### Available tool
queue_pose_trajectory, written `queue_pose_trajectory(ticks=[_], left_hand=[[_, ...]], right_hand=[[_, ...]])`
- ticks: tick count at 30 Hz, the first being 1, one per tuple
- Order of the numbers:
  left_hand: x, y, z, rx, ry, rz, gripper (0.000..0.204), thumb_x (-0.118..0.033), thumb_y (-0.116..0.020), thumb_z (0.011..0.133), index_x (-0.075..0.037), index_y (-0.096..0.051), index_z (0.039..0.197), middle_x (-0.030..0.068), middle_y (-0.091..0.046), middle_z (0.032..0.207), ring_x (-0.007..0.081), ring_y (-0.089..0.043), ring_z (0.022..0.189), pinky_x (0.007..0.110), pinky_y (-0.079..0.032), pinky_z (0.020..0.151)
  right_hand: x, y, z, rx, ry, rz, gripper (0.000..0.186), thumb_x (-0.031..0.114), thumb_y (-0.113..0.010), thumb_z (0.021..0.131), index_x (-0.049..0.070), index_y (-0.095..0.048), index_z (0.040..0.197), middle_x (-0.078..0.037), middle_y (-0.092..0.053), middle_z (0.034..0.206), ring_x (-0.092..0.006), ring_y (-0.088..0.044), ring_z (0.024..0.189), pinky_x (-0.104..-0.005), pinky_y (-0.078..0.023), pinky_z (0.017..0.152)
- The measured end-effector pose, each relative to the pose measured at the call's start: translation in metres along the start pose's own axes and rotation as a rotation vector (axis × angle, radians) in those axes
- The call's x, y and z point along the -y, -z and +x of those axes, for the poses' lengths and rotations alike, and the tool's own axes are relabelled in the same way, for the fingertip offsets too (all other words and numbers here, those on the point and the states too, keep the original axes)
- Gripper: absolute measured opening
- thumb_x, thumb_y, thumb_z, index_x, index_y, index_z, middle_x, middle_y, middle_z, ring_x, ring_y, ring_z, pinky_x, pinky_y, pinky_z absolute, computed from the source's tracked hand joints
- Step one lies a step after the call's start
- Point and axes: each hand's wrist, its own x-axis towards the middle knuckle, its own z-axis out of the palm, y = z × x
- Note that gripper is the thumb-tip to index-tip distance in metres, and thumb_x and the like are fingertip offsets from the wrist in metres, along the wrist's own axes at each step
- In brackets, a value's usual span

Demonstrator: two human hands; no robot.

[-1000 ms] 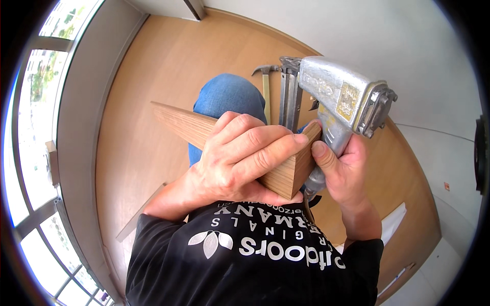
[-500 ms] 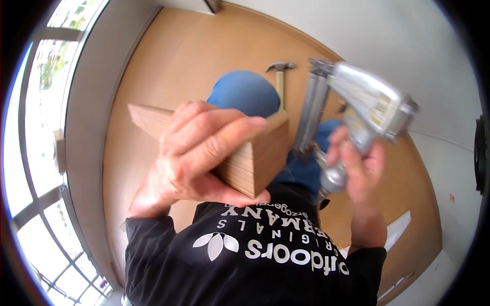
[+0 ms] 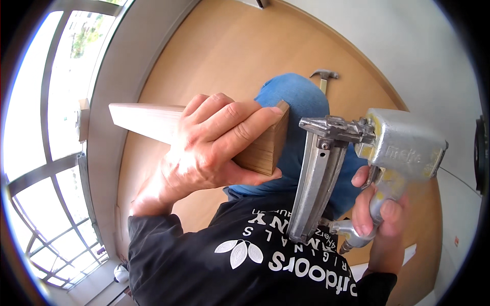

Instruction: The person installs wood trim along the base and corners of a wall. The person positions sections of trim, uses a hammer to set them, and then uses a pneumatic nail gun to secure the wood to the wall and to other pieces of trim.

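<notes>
The board (image 3: 261, 152) is in the air in front of the person's chest, its pale far end to the left and its cut end near the bent knee (image 3: 293, 97). The left hand (image 3: 206, 143) has a firm grip on it near that end, fingers across the top, thumb beneath. Just to the right, apart from the board, is the nailer (image 3: 408, 148), silver with yellow patches. The right hand (image 3: 383, 211) has its grip wrapped round the handle, one finger near the trigger. The nailer's long magazine (image 3: 315, 186) slants down in front of the black shirt (image 3: 204, 265); what it contains cannot be seen. At the handle's lower end is a metal fitting (image 3: 352, 234). Beyond the knee, a hammer (image 3: 324, 76) lies on the wooden floor (image 3: 224, 56), its handle partly hidden. A tan block (image 3: 83, 120) is by the window (image 3: 30, 102) at left; whether it is a box cannot be told.
</notes>
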Motion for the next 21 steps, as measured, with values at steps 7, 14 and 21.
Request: queue_pose_trajectory(ticks=[7,14,21], left_hand=[[0.004,-0.006,0.001,-0.008,0.021,0.028,0.072,-0.046,-0.094,0.062,-0.007,-0.072,0.117,0.0079,-0.070,0.099,0.0251,-0.066,0.082,0.039,-0.054,0.074],[0.003,-0.006,0.001,0.035,0.089,-0.005,0.078,-0.041,-0.092,0.058,-0.012,-0.070,0.127,0.0021,-0.067,0.106,0.0222,-0.064,0.087,0.038,-0.052,0.078],[0.003,-0.005,0.002,0.032,0.093,0.000,0.076,-0.039,-0.092,0.058,-0.011,-0.070,0.125,0.0021,-0.067,0.105,0.0215,-0.065,0.086,0.037,-0.051,0.075]], right_hand=[[0.002,0.000,0.012,0.068,-0.078,-0.016,0.065,0.035,-0.067,0.093,-0.019,-0.041,0.117,-0.013,-0.054,0.056,-0.0178,-0.049,0.038,-0.0315,-0.047,0.037],[-0.002,0.001,0.018,0.074,-0.122,0.010,0.064,0.031,-0.068,0.091,-0.019,-0.040,0.120,-0.016,-0.057,0.063,-0.0181,-0.051,0.040,-0.0322,-0.049,0.039],[-0.005,0.002,0.022,0.043,-0.111,0.050,0.064,0.029,-0.070,0.092,-0.019,-0.040,0.121,-0.017,-0.057,0.065,-0.0186,-0.053,0.042,-0.0329,-0.049,0.040]])
